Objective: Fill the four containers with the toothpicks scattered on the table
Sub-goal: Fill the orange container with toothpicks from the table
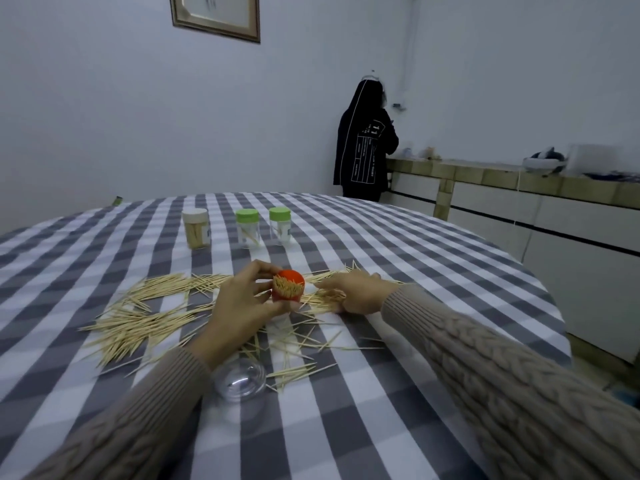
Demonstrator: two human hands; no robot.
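Can't see the red container's base, fingers cover it. Left hand grips it, tilted, packed with toothpicks. Just right of it, the right hand rests on the toothpick pile, fingers curled pinching a few. Behind it stand three capped jars on the tabletop; a clear lid lies nearer.

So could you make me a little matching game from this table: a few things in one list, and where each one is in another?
Things:
1. red container
2. white-lidded jar
3. clear lid
4. loose toothpicks

Places:
A. scattered on the checked cloth
B. held in the left hand
C. near edge, by the left sleeve
D. far row, left of two green-lidded jars

Pairs: 1-B, 2-D, 3-C, 4-A
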